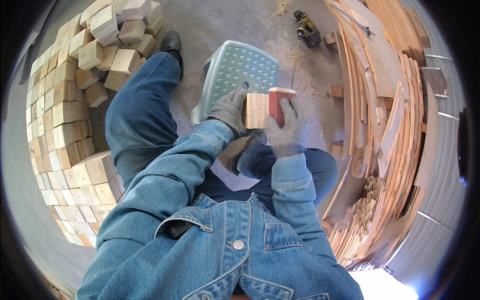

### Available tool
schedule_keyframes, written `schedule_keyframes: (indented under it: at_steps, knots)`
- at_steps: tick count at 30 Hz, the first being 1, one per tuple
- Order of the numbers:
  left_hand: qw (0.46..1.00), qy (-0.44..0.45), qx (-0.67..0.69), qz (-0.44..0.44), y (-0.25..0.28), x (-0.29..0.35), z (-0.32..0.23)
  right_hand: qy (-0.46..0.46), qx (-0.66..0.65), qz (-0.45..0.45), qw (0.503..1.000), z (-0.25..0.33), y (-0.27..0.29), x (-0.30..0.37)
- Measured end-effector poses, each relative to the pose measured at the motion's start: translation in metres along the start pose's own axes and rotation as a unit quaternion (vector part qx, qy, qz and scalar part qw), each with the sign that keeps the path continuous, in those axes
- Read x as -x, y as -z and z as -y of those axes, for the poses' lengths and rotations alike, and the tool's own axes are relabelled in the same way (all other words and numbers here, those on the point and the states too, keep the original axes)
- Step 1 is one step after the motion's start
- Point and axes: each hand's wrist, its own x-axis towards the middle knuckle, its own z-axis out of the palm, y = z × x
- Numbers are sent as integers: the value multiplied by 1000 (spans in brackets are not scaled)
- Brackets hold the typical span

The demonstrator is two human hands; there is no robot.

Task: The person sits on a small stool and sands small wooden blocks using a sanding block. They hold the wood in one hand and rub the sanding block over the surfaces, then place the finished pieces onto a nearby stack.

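Observation:
My left hand (231,111), in a grey glove, grips a light wooden block (257,111) by its left side. A reddish-brown sanding block (281,106) with a pale top edge is held in my gloved right hand (290,122), fingers wrapped round its right side. The sanding block is up against or very near the right end of the wooden block; I cannot tell whether they touch. Both are held in front of me, just past my knees. Beyond them stands a pale blue-green plastic step stool (245,67) with a raised pattern on its top.
Stacked wooden blocks (70,120) form a tall pile at my left, some loose on top. A yellow and black cordless drill (307,30) with a long bit lies on the floor ahead. Long boards (370,60) and thin wood strips (357,225) are heaped at my right.

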Motion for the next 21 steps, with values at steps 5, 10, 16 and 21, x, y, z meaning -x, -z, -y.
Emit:
schedule_keyframes:
  at_steps: [5,10,16,21]
  knots:
    - [1000,1,-6,2,4,2,-3,31,34,2,999,4,19,64]
    - [1000,12,-5,19,4,-2,-4,15,15,8,1000,2,23,66]
    - [999,20,-2,27,10,-1,-9,4,9,-21,1000,-10,5,15]
    - [1000,7,-1,-3,7,2,-6,3,28,-6,1000,-13,-6,-41]
